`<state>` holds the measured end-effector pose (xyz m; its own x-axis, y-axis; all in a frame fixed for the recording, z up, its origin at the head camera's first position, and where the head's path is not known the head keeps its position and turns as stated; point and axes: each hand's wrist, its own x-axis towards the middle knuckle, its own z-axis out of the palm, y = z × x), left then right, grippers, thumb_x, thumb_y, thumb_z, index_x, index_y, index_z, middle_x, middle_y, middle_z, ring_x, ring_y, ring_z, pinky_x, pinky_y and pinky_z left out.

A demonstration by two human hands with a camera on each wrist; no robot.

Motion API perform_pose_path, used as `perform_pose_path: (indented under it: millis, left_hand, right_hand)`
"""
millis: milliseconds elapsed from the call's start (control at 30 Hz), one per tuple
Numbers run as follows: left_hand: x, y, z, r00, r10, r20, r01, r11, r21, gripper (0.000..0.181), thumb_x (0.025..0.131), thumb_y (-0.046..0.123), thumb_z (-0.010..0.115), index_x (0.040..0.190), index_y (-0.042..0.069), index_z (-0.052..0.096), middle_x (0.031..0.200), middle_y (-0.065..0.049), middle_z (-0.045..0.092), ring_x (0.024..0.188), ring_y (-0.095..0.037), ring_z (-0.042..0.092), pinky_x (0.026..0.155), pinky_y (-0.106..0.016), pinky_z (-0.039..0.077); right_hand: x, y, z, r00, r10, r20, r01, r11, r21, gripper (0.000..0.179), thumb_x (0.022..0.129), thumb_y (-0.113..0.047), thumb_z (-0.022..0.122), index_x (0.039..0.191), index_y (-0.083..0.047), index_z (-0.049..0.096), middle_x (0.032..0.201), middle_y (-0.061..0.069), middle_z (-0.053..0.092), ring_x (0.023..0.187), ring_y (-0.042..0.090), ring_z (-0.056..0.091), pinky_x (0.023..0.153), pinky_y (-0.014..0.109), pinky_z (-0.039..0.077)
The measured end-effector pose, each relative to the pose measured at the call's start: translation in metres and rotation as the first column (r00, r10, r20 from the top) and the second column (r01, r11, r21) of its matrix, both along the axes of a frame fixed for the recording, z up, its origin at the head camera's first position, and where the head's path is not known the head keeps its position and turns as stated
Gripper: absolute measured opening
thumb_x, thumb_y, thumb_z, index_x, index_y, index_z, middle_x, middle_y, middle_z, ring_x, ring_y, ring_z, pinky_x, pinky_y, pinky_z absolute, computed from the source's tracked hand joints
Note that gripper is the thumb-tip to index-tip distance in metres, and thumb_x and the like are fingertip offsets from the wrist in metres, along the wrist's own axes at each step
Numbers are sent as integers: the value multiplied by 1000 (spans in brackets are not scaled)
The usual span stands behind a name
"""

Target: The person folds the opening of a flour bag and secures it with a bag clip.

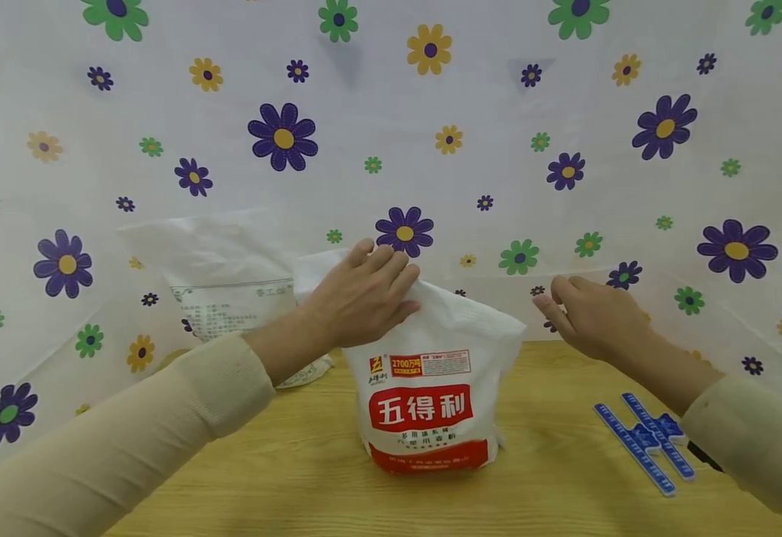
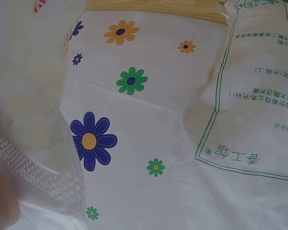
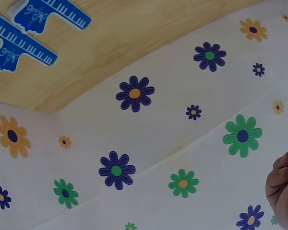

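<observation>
A white flour bag (image 1: 424, 388) with red panels and printed characters stands upright on the wooden table. My left hand (image 1: 364, 294) grips its gathered top edge, fingers over the far side and thumb in front. In the left wrist view, part of that hand (image 2: 2, 191) shows at the left beside the pale plastic of the bag (image 2: 33, 143). Off to the right of the bag, my right hand (image 1: 595, 317) is raised with curled fingers and nothing visible in its grasp. The right wrist view catches its curled fingers (image 3: 281, 184) at the right edge.
Behind the left forearm stands a second white bag (image 1: 223, 268) with green print. Two blue ruler-like strips (image 1: 635, 447) lie on the table (image 1: 545, 477) beneath the right forearm. A flower-patterned white sheet (image 1: 484, 97) hangs behind and along the sides.
</observation>
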<state>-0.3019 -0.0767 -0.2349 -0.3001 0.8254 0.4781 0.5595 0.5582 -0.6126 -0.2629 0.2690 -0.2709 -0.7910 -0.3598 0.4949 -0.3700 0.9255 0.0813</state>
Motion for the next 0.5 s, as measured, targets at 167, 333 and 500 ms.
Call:
perform_pose_path:
  millis: [167, 333, 500]
  left_hand:
    - [4, 0, 1, 1000, 18, 9, -18, 1000, -2, 38, 102, 44, 48, 118, 10, 56, 103, -7, 62, 101, -28, 53, 94, -43, 38]
    - [5, 2, 1, 1000, 17, 6, -17, 1000, 8, 37, 102, 42, 48, 117, 10, 58, 104, -7, 64, 100, -27, 55, 92, -42, 40]
    - [4, 3, 1, 1000, 0, 2, 0, 1000, 15, 35, 101, 40, 49, 115, 10, 59, 101, -6, 65, 94, -26, 57, 88, -39, 42]
  right_hand:
    - [3, 15, -13, 999, -39, 37, 39, 999, 3, 32, 104, -34, 50, 87, -7, 53, 69, 5, 52, 52, 13, 40, 46, 25, 36]
    - [9, 32, -29, 992, -79, 102, 78, 997, 10, 37, 105, -38, 45, 90, -5, 53, 74, 6, 58, 53, 13, 43, 46, 26, 37]
    - [16, 51, -49, 975, -128, 182, 125, 992, 28, 41, 107, -43, 39, 84, -10, 46, 65, 1, 44, 52, 14, 37, 45, 27, 30]
